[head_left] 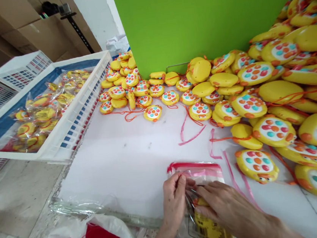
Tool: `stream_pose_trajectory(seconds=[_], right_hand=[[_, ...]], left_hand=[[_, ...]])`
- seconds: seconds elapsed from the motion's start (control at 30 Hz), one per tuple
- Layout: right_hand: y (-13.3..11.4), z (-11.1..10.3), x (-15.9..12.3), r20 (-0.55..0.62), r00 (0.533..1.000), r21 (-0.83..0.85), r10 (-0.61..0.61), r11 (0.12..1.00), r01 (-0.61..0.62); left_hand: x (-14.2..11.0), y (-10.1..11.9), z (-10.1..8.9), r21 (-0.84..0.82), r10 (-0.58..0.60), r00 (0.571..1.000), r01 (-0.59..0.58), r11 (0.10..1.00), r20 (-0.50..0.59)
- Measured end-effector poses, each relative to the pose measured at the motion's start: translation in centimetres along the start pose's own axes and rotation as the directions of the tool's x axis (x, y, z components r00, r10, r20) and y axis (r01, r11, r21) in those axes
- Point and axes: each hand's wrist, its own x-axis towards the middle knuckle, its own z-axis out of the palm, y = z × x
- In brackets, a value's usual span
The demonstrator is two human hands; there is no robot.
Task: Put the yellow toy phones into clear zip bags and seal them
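Near the table's front edge, my left hand pinches the mouth of a clear plastic bag between thumb and fingers. Opposite it, my right hand curls over the bag, its fingers at the opening. Inside lies a yellow toy, seen through the film with dark printing over it. Part of the toy is hidden by my right hand. Just beyond my fingers lie flat clear bags with a red-pink top edge. To the right, the closest loose turtle-shaped toy shows coloured bumps on a white back.
Many yellow toys with orange cords are heaped on the right and along the back. A green panel stands behind them. At left, a white crate holds bagged toys. Pink strips lie on the white tabletop. A white sack sits below.
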Motion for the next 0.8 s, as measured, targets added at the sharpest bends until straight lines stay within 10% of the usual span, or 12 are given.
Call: stream_pose_trajectory(seconds=[0.43, 0.63, 0.8], right_hand=[[0.3, -0.9, 2.5, -0.159, 0.971, 0.233, 0.179, 0.962, -0.139], [-0.3, -1.6, 3.9, -0.148, 0.974, 0.176, 0.169, 0.974, -0.142], [-0.5, -1.6, 4.5, -0.186, 0.976, 0.062, 0.108, 0.993, -0.098]], left_hand=[[-0.8, -0.1, -1.4, -0.024, -0.132, 0.991, 0.131, 0.991, -0.02], [-0.8, 1.1, -1.8, 0.006, -0.046, 0.976, 0.046, 0.999, 0.215], [-0.5, 1.9, -1.1, 0.26, 0.05, 0.988, -0.087, 0.962, 0.146]])
